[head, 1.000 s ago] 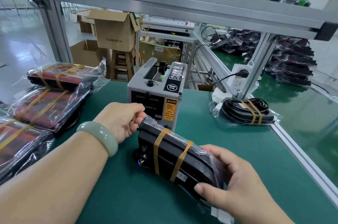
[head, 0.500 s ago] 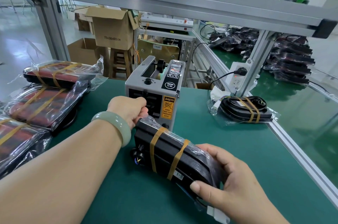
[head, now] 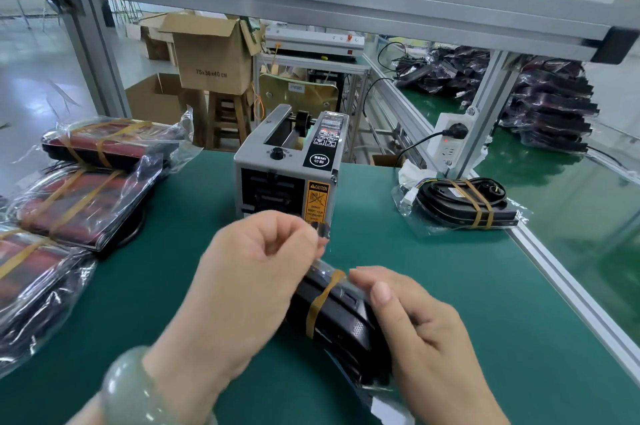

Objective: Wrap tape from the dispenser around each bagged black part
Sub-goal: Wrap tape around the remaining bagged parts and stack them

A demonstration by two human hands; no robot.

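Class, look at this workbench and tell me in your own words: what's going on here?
A person is taping bagged parts at a green bench. The left hand pinches what looks like a short strip of tape in front of the tape dispenser. The right hand holds the bagged black part on the bench, one tan band showing across it. Other banded bags lie to the left, and one more to the right.
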